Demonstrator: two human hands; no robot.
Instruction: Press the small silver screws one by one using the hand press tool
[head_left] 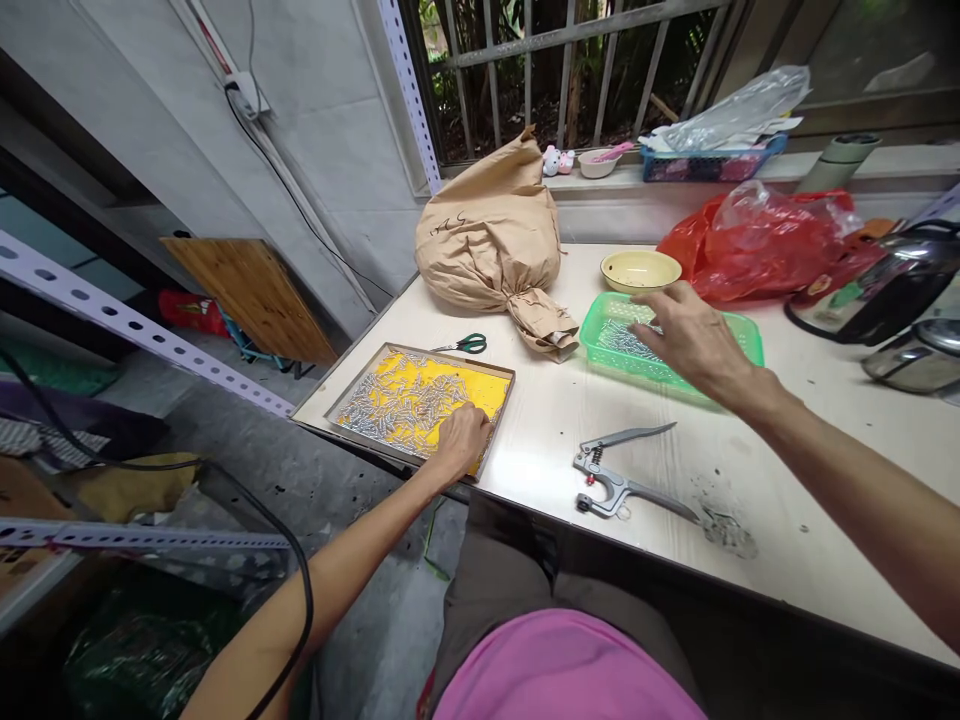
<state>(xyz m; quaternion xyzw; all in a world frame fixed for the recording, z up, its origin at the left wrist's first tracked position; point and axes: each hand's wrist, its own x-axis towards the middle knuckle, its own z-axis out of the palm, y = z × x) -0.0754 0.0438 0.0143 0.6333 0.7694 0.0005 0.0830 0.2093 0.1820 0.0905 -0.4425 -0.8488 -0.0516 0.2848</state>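
My left hand (463, 437) is closed at the right front part of a shallow tray (497, 395) with a yellow bottom, on which many small silvery metal pieces (405, 410) lie scattered; what its fingers hold, if anything, is hidden. Over a green plastic basket (739, 345) hangs my right hand (686, 335), its fingers apart and curved downward. More small metal pieces (622, 338) lie inside the basket. Between the two, nearer the table's front edge, rests a grey hand press tool (619, 490) with its handles spread.
Green-handled scissors (471, 344) lie behind the tray. A brown paper bag (487, 235), a cream bowl (641, 269), a red plastic bag (765, 240) and a metal kettle (889, 290) stand along the table's back and right. Dark residue (727, 530) marks the front.
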